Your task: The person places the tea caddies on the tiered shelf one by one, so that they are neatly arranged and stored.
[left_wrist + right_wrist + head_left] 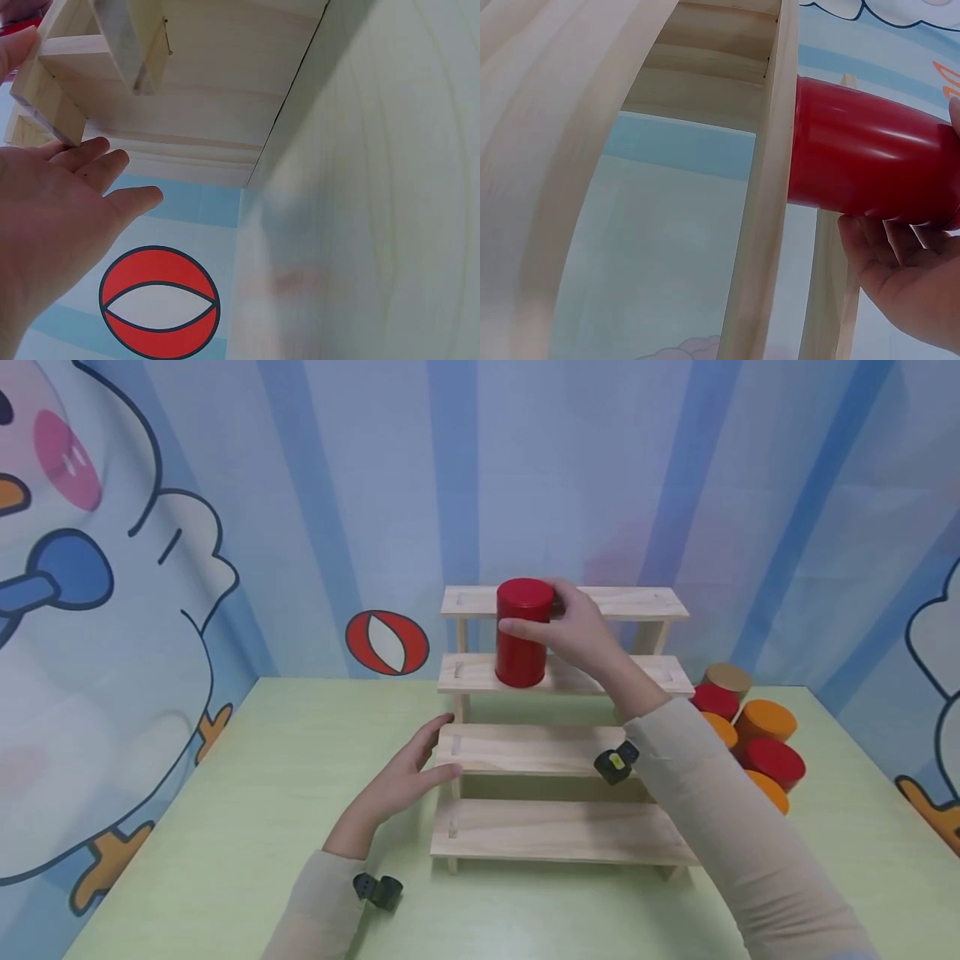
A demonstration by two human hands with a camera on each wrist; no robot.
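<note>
A stepped wooden shelf [517, 749] with several tiers stands on the table. My right hand [581, 631] grips a red cylindrical canister [521, 647] from its right side, thumb across the front. The canister is upright, its base at the tier just below the top one. In the right wrist view the glossy red canister [870, 154] meets the board's edge, fingers [862, 244] along its side. My left hand [405, 774] holds the left end of a lower tier, thumb at the front edge and fingers behind, seen closer as the left hand [67, 195] in the left wrist view.
Several canisters with red, orange and brown tops cluster to the right of the shelf, among them an orange one [767, 720] and a red one [776, 762]. A printed cloth backdrop [375, 485] hangs behind the pale green table [225, 827].
</note>
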